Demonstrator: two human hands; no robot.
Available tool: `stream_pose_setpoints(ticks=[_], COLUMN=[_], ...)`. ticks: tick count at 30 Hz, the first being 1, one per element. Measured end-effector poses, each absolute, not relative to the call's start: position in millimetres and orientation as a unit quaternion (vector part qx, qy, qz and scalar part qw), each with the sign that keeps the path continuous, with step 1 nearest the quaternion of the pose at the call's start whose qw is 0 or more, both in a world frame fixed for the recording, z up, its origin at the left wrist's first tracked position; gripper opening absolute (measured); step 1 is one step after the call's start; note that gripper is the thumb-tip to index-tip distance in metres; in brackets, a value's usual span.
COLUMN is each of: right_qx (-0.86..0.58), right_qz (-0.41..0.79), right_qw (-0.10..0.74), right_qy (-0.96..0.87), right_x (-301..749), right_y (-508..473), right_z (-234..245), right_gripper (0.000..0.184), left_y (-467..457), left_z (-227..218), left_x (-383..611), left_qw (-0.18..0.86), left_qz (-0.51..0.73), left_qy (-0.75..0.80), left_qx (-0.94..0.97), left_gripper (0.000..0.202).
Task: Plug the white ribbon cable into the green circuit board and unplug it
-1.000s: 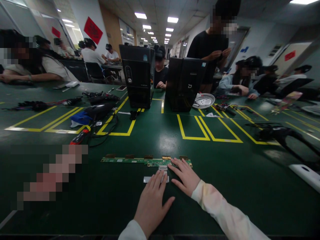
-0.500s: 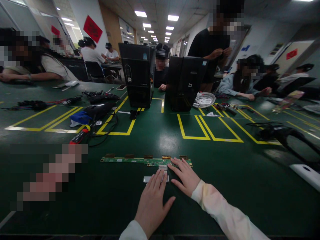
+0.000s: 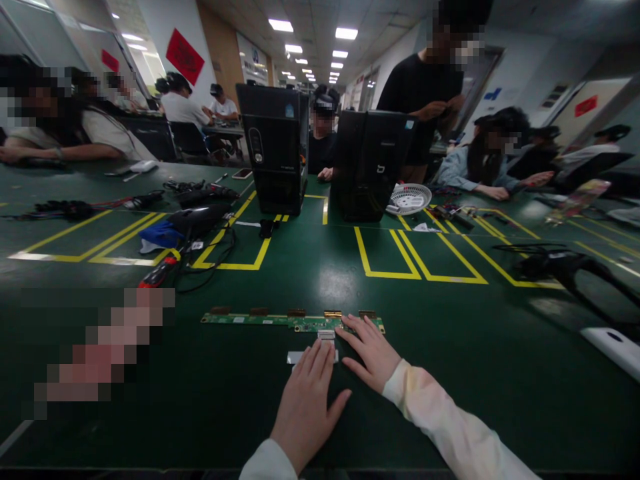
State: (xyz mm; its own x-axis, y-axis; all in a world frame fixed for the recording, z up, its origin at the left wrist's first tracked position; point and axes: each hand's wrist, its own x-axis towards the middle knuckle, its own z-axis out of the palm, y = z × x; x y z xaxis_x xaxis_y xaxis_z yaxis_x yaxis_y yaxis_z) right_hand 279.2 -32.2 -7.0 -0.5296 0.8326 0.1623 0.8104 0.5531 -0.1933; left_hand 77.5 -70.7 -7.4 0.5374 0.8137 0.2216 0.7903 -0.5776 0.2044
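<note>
A long, narrow green circuit board (image 3: 270, 321) lies flat across the table before me, with several brown-gold tabs along its far edge. Over its right end rest the spread fingertips of my right hand (image 3: 371, 353). My left hand (image 3: 311, 403) lies flat, fingers outstretched, on a flat whitish ribbon piece (image 3: 327, 335) that meets the board's near edge. Under those fingertips a pale strip (image 3: 295, 357) sticks out to the left; how it joins the ribbon is hidden. Neither hand grips anything.
Two black computer towers (image 3: 274, 153) (image 3: 373, 163) stand farther back on the green table. Cables and a blue-and-black item (image 3: 163, 235) lie left, beside a red-black handle (image 3: 159, 272). A white basket (image 3: 409, 199) and a black frame (image 3: 590, 270) are to the right. Several people sit around.
My left fingertips have shifted very slightly on the ribbon piece. My right hand and the board stay where they were.
</note>
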Motion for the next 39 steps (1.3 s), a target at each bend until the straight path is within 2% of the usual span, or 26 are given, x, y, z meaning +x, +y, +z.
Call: stream_pose_setpoints(ticks=[18, 39], right_qx=[-0.465, -0.459], right_qz=[0.057, 0.089], right_qw=[0.119, 0.11], right_qy=[-0.876, -0.877], right_x=[280, 282], right_y=[-33, -34], right_z=[-4, 3], right_gripper=[0.054, 0.058], left_y=[-71, -43], left_z=[-1, 13], left_x=[76, 47], left_qw=[0.037, 0.129], left_qz=[0.147, 0.108], left_qy=[0.453, 0.38], left_qx=[0.879, 0.909], left_gripper=[0.056, 0.058])
